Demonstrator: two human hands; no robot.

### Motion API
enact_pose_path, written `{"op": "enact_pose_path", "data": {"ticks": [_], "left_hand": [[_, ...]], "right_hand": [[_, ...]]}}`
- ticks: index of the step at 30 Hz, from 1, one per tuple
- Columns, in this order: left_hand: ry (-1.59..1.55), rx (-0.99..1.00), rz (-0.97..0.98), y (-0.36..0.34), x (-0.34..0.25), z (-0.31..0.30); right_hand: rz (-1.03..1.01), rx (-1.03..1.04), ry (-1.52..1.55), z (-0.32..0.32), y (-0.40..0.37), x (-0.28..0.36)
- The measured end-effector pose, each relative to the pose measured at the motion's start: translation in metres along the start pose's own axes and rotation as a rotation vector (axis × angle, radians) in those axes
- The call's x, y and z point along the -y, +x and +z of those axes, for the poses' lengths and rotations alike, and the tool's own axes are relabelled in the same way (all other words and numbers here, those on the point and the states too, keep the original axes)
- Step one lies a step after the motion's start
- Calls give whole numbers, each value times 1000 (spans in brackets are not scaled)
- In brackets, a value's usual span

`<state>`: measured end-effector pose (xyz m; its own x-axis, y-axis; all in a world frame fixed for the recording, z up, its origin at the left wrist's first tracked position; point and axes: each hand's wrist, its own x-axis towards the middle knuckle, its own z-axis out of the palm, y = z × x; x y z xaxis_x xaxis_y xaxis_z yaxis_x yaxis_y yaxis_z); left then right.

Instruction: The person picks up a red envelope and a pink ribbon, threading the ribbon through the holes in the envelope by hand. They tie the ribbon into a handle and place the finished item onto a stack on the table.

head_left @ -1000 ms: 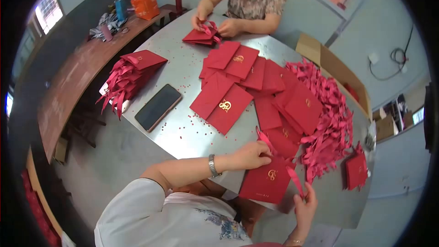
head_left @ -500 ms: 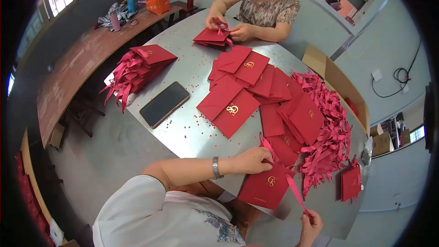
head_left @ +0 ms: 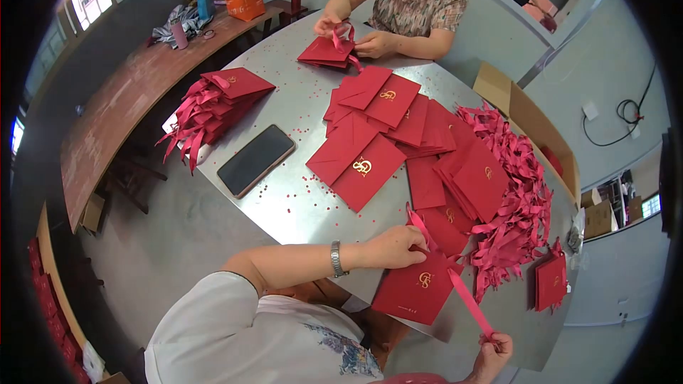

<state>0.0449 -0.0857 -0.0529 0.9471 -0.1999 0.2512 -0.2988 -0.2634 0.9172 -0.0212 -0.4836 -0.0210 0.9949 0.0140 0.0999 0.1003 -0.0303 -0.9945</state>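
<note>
A small red paper gift bag (head_left: 405,297) with a gold emblem lies at the near edge of the metal table. My left hand (head_left: 395,247), with a watch on the wrist, is closed on its top edge; the fingertips are partly hidden. Pink ribbon sticks up beside those fingers. Off to the lower right, my right hand (head_left: 492,355) pinches the end of a pink ribbon (head_left: 469,302), stretched taut from the bag's top corner. Just beyond lie several red bags (head_left: 366,163) in an overlapping pile, beside a heap of pink ribbons (head_left: 516,220).
Across the table a person (head_left: 413,14) handles another red bag (head_left: 324,51). A phone (head_left: 256,160) lies left of the pile, near a stack of ribboned bags (head_left: 228,99). Small red dots are scattered about. A cardboard box (head_left: 530,117) stands behind the ribbons, and one bag (head_left: 550,281) sits at right.
My right hand has moved slightly right and down, drawing the ribbon out longer. My left hand stays on the bag. The other person's hands have shifted slightly around their bag's ribbon.
</note>
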Motion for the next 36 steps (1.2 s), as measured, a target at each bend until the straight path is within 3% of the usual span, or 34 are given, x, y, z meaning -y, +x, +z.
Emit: {"op": "enact_pose_path", "data": {"ticks": [7, 10, 13, 16, 18, 22, 25, 27, 32, 34, 36], "left_hand": [[4, -16, 0, 0, 0, -1], [-5, -38, 57, -4, 5, 3], [-7, -29, 46, 1, -3, -1], [0, 38, -83, 1, -10, -5], [6, 45, -73, 1, -8, -5], [21, -13, 8, -1, -2, 0], [14, 0, 4, 0, -3, -1], [4, 6, -9, -1, -4, -1], [-2, 15, -26, -2, -1, 0], [8, 55, -19, 0, 3, -1], [-35, 36, 26, -1, 11, -1]], "right_hand": [[-179, 146, 282, 51, 12, 34], [-242, 17, 153, 51, 12, 17], [-224, 44, 194, 44, 9, 14], [-183, 142, 226, 64, 16, 34], [-454, 50, 150, 95, 27, 50], [-444, -165, 206, 130, 27, 63], [-327, -114, 318, 131, 26, 64], [-278, 114, 373, 134, 30, 67], [-218, 15, -4, 151, 22, 46], [-65, -52, -205, 175, 18, 40], [-15, 61, -231, 197, 16, 25]]}}
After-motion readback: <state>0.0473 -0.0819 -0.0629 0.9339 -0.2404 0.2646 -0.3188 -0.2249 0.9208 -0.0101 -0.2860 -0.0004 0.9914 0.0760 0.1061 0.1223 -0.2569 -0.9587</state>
